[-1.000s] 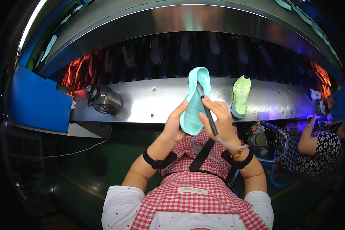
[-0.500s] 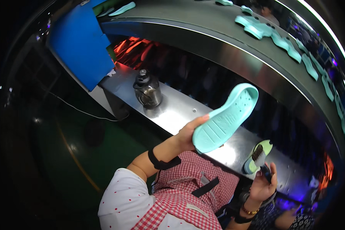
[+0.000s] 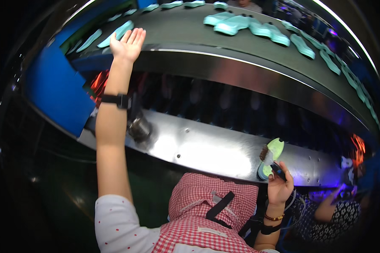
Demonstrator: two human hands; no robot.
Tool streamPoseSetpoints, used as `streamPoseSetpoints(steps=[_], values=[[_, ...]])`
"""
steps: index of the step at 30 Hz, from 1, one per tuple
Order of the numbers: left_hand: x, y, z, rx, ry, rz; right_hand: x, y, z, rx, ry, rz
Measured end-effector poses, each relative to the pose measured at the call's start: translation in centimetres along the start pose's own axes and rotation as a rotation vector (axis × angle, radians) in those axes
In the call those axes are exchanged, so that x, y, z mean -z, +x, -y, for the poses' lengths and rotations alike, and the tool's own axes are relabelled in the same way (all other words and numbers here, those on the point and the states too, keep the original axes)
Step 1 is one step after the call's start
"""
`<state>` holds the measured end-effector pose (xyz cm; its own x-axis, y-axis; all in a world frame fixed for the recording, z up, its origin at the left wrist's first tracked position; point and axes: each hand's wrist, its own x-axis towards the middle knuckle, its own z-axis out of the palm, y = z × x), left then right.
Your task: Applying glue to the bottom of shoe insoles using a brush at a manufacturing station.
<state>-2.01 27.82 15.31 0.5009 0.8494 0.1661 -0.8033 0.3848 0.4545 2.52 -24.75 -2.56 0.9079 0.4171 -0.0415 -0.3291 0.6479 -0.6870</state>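
Note:
My left hand point(image 3: 128, 46) reaches out over the belt's near edge at the far left, palm up, fingers stretched and holding nothing. Just behind its thumb lies a turquoise shoe sole point(image 3: 121, 32), partly hidden by the hand. Over the metal ledge at the right, my right hand point(image 3: 280, 189) grips a brush point(image 3: 277, 169) by its dark handle. The brush's brown bristles hang beside a yellow-green, sole-shaped piece point(image 3: 276, 147) with a blue-grey end, which rests on the ledge. Whether bristles and piece touch, I cannot tell.
More turquoise soles point(image 3: 232, 24) lie along the curved dark belt point(image 3: 173, 31). A dark see-through jug point(image 3: 139, 128) stands on the metal ledge point(image 3: 198, 147), partly behind my left forearm. Red glowing heaters point(image 3: 359, 147) show under the belt. Another person's arm point(image 3: 327, 206) is at lower right.
The left hand has let go of the turquoise sole it held and now extends to the belt at far left. The view has turned left. My right hand keeps the brush near the yellow-green piece.

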Motion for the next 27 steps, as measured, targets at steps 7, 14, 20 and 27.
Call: streamPoseSetpoints(steps=[7,14,20,27], values=[[-7.4,-2.0,6.1,0.166,1.041,0.558,2.3,-0.5,0.1,0.0,0.007,-0.127],[-12.8,5.2,13.6,-0.309,1.803,1.192,4.0,-1.0,1.1,0.056,0.065,-0.258],[-12.4,8.9,17.1,0.115,2.038,1.098,5.9,-1.1,1.5,0.105,0.106,-0.352],[-13.5,8.1,18.6,-0.025,2.485,0.813,7.4,-0.5,1.5,0.05,0.16,-0.406]])
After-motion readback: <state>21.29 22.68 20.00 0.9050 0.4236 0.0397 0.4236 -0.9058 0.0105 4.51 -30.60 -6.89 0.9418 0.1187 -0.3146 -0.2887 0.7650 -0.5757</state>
